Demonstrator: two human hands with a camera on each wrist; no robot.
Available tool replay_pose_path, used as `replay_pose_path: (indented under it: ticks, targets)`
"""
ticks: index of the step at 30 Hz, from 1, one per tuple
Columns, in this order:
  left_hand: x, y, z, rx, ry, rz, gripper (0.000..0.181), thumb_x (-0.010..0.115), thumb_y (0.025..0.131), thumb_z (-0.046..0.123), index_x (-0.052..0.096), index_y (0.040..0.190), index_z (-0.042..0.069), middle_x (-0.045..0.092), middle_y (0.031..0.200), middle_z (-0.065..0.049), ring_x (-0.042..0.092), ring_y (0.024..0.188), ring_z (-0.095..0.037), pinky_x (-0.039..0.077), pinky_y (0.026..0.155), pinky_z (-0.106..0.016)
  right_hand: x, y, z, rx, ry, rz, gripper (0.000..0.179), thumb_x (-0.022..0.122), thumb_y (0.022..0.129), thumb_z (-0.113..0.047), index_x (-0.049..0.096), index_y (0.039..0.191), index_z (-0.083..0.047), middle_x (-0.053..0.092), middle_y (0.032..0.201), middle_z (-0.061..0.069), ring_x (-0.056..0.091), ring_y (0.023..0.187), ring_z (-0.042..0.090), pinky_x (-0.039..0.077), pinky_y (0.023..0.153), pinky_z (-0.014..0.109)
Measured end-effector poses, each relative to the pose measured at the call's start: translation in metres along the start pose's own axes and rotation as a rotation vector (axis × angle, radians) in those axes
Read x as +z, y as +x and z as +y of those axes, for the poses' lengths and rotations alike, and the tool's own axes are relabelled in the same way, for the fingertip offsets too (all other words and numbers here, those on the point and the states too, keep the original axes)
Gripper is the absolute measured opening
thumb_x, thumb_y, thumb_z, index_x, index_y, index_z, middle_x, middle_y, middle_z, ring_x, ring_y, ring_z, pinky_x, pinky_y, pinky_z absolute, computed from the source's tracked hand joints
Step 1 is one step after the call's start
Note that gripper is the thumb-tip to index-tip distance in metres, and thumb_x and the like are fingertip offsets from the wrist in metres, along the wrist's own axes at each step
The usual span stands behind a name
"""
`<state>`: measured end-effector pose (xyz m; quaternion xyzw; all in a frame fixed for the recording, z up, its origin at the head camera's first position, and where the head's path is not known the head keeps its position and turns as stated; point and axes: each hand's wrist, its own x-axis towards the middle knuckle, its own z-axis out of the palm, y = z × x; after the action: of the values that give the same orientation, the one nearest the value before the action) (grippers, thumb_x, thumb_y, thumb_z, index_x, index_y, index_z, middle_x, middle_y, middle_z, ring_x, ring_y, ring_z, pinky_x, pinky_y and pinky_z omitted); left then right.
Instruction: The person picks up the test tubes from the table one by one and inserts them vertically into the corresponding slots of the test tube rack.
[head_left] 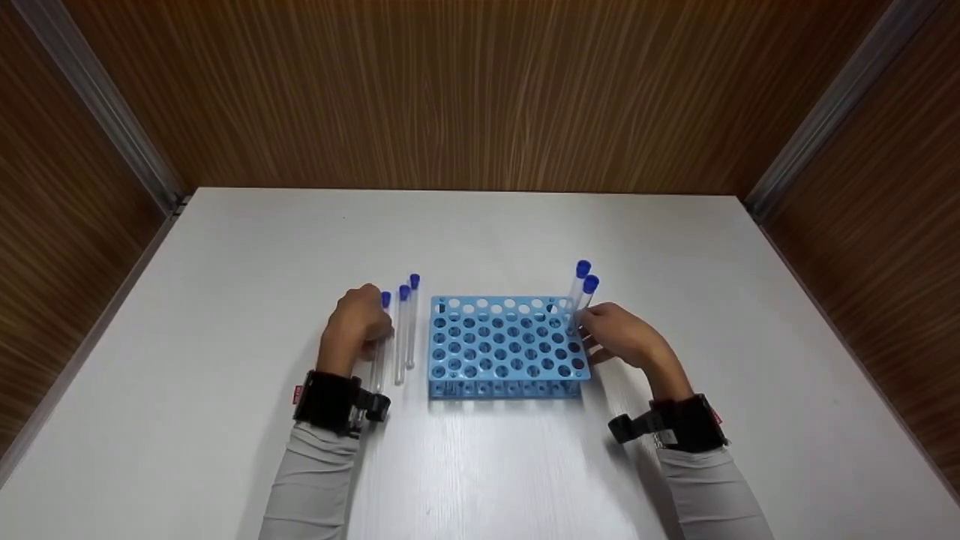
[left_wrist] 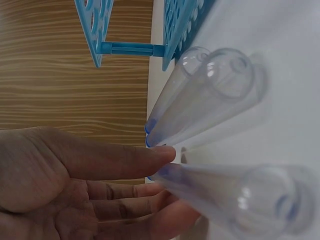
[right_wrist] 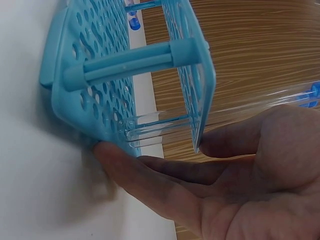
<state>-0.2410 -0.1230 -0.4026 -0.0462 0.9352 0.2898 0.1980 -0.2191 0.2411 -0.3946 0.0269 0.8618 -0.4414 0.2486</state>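
Note:
A light-blue test tube rack (head_left: 510,381) stands on the white table. My left hand (head_left: 358,319) is at its left, pinching a clear blue-capped test tube (left_wrist: 220,192) that lies on the table, thumb on one side and fingers on the other. Two more test tubes (head_left: 401,337) lie between that hand and the rack. At the rack's right end, my right hand (head_left: 622,334) holds the frame, its thumb at the upper plate's edge and a finger by the base. Two capped test tubes (head_left: 590,286) stand in the rack's right side, close to that hand.
The white table (head_left: 510,465) reaches back to a wood-grain panel (head_left: 480,97). Similar panels rise at left and right. A black strap with a camera (head_left: 330,401) sits on the left wrist, and another (head_left: 686,424) on the right.

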Motion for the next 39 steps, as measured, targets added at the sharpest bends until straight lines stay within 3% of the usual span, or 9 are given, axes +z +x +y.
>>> replay_pose_path:
  ticks: [8,14,23,30,34,37,39]
  targets:
    - [-0.001,0.002,-0.001,0.01,0.007,-0.009,0.02,0.057,0.078,-0.013,0.061,0.098,-0.012,0.061,0.07,-0.016,0.06,0.048,-0.018,0.05,0.039,-0.024,0.001,0.002,0.001,-0.004,0.0,-0.001,0.046,0.034,0.108,-0.023,0.055,0.129,0.012,0.063,0.111,0.022,0.066,0.094,0.024,0.062,0.082,0.038]
    - [-0.003,0.0,-0.001,0.009,-0.004,-0.018,0.018,0.058,0.082,-0.011,0.061,0.099,-0.012,0.064,0.069,-0.017,0.062,0.047,-0.019,0.05,0.04,-0.025,0.001,0.002,0.001,-0.005,-0.005,-0.001,0.046,0.034,0.108,-0.023,0.055,0.129,0.012,0.063,0.111,0.022,0.065,0.095,0.025,0.062,0.082,0.039]
    - [-0.009,-0.005,0.0,0.03,-0.045,0.028,0.022,0.063,0.089,-0.004,0.062,0.108,-0.014,0.062,0.073,-0.017,0.063,0.05,-0.02,0.049,0.04,-0.025,0.0,0.002,0.001,-0.001,-0.004,0.0,0.046,0.034,0.108,-0.023,0.055,0.13,0.012,0.063,0.112,0.022,0.066,0.096,0.026,0.062,0.083,0.039]
    - [-0.013,-0.012,0.005,0.08,-0.092,0.083,0.004,0.062,0.087,-0.004,0.059,0.091,-0.004,0.056,0.073,-0.012,0.061,0.061,-0.023,0.051,0.046,-0.028,0.0,0.001,0.001,-0.004,-0.004,-0.002,0.046,0.034,0.108,-0.023,0.056,0.128,0.012,0.063,0.111,0.022,0.066,0.095,0.025,0.062,0.082,0.039]
    - [-0.014,-0.015,0.008,0.11,-0.096,0.12,0.006,0.063,0.087,-0.001,0.059,0.084,0.0,0.055,0.073,-0.009,0.056,0.062,-0.02,0.047,0.047,-0.025,0.0,0.0,0.001,-0.01,-0.007,-0.005,0.046,0.034,0.108,-0.023,0.057,0.127,0.011,0.064,0.111,0.023,0.066,0.094,0.025,0.062,0.081,0.038]
    - [-0.016,-0.017,0.011,0.123,-0.101,0.138,0.005,0.064,0.087,0.001,0.063,0.09,-0.003,0.06,0.079,-0.013,0.058,0.066,-0.02,0.05,0.05,-0.025,0.0,0.0,0.0,-0.009,-0.007,-0.004,0.046,0.034,0.108,-0.023,0.057,0.127,0.011,0.064,0.111,0.022,0.066,0.093,0.025,0.062,0.08,0.038]
    - [-0.017,-0.019,0.012,0.129,-0.121,0.142,0.017,0.063,0.089,0.002,0.064,0.104,-0.008,0.065,0.092,-0.02,0.063,0.073,-0.023,0.056,0.056,-0.028,0.001,0.0,0.0,-0.003,-0.006,-0.003,0.046,0.034,0.108,-0.023,0.057,0.127,0.011,0.064,0.11,0.022,0.066,0.093,0.025,0.062,0.081,0.038]
